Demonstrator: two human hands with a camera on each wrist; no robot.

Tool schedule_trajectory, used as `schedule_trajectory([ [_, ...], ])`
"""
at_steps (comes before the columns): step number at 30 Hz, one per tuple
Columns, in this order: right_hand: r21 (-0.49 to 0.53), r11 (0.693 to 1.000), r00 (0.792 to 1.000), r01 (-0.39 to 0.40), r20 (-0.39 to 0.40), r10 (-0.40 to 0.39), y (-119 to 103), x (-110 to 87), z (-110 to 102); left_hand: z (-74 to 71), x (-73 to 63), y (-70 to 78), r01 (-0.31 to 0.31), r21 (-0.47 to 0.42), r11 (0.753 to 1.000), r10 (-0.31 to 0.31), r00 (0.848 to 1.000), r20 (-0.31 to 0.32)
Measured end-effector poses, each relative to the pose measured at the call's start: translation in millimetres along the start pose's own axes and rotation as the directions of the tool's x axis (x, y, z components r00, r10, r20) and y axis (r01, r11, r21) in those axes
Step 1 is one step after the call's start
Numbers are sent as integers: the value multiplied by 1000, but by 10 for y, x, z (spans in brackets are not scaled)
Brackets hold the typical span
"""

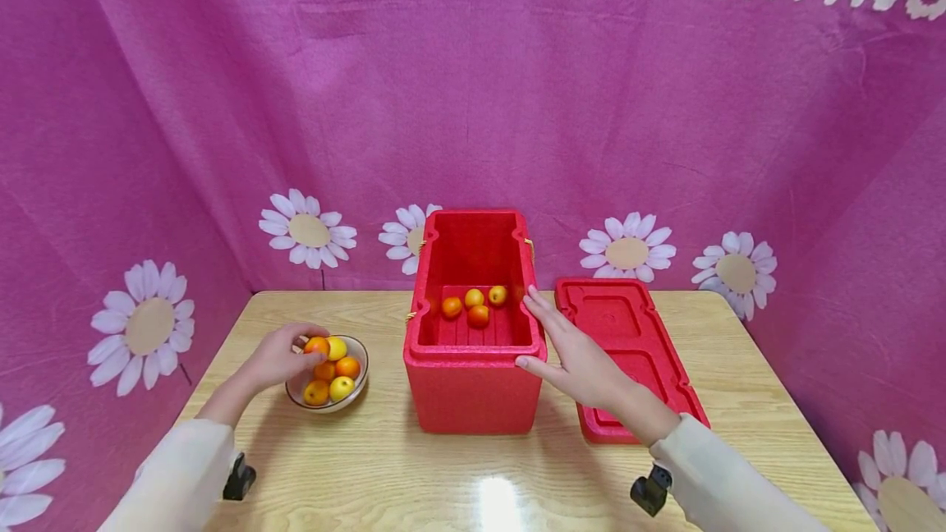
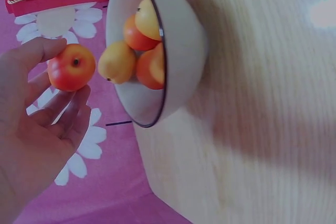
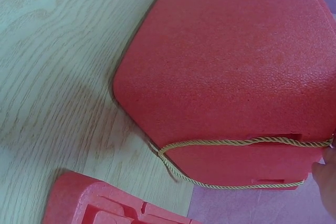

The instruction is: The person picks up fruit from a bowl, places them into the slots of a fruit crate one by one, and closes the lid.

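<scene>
My left hand [image 1: 279, 358] pinches a small red-orange apple [image 2: 72, 67] between thumb and fingers, over the left side of a white bowl [image 2: 184, 51] with a dark rim. Several yellow and orange fruits [image 1: 342, 388] lie in the bowl. In the middle of the table stands an uncovered red foam box [image 1: 475, 396], with several small fruits [image 1: 478, 316] on its floor. My right hand [image 1: 587, 364] rests on the box's right rim near the front corner, its fingers extended. Only a small part of that hand shows in the right wrist view.
A red foam lid [image 1: 609, 318] with recessed panels lies on the wooden table [image 1: 355, 466] to the right of the box. Gold cord [image 3: 226, 142] runs along the box's side. A pink curtain [image 1: 473, 105] with daisies hangs behind and at both sides.
</scene>
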State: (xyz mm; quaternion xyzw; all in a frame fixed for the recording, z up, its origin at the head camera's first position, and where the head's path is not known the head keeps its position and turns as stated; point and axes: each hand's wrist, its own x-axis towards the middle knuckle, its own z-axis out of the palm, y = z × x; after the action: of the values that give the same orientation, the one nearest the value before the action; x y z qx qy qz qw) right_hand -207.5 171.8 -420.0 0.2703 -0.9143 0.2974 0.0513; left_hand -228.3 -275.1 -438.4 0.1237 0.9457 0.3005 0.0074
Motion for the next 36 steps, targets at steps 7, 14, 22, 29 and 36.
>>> schedule_trajectory([
  [7,3,1000,1000,-8,-1,8,-13,2,-3,-96,64,121,-21,13,1000,20,998,63],
  [14,4,1000,1000,-9,1,9,-4,-5,10,-214,145,252,-75,13,997,73,989,127],
  [22,9,1000,1000,-2,-7,2,-11,-3,0,-356,247,433,-174,38,984,166,973,162],
  [29,3,1000,1000,-16,1,16,-17,-3,-5,-413,311,597,-220,98,970,201,964,173],
  [36,4,1000,1000,-15,2,15,-20,-5,-3,-445,377,757,-262,149,953,237,957,168],
])
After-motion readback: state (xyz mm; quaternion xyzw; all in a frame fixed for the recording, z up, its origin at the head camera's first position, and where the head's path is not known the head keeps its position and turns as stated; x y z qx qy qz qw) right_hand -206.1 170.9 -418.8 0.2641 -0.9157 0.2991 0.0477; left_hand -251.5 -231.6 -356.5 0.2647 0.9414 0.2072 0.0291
